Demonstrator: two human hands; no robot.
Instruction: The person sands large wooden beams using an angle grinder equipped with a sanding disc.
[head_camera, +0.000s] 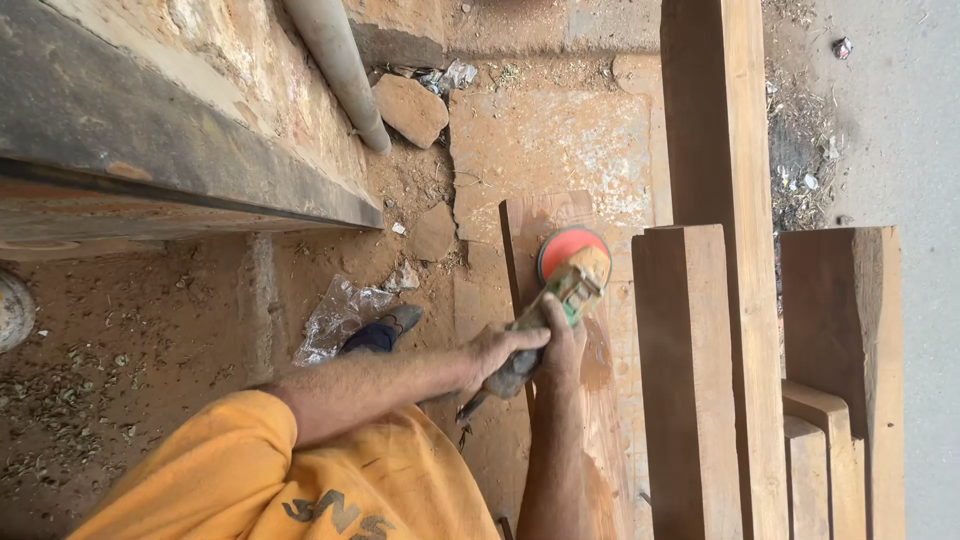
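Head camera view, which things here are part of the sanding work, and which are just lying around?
In use: left hand and right hand, both gripping the sander; plank under its orange disc.

Lying about: thick beams, grey pipe, flat stones, crumpled plastic.
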